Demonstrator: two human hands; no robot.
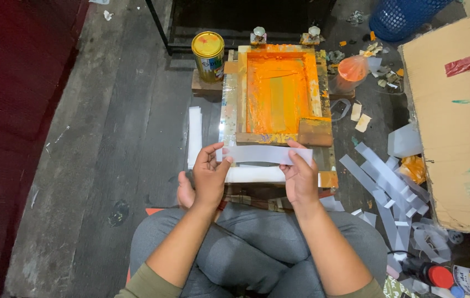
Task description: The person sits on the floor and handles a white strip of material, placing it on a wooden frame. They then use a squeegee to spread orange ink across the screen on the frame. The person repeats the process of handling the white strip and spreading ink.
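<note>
Pale strip (265, 154) lying crosswise — left hand (210, 175), right hand (300, 177) each pinching an end, before orange-inked screen frame (277, 94)

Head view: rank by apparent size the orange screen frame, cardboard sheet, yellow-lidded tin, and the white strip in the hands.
1. cardboard sheet, though cut off by the picture's edge
2. orange screen frame
3. white strip, held at its ends by the left hand and right hand
4. yellow-lidded tin; close to the strip in area, so unsure.

blue mesh basket (406, 16) cut by top edge, cardboard sheet (455, 121) cut at right
</note>
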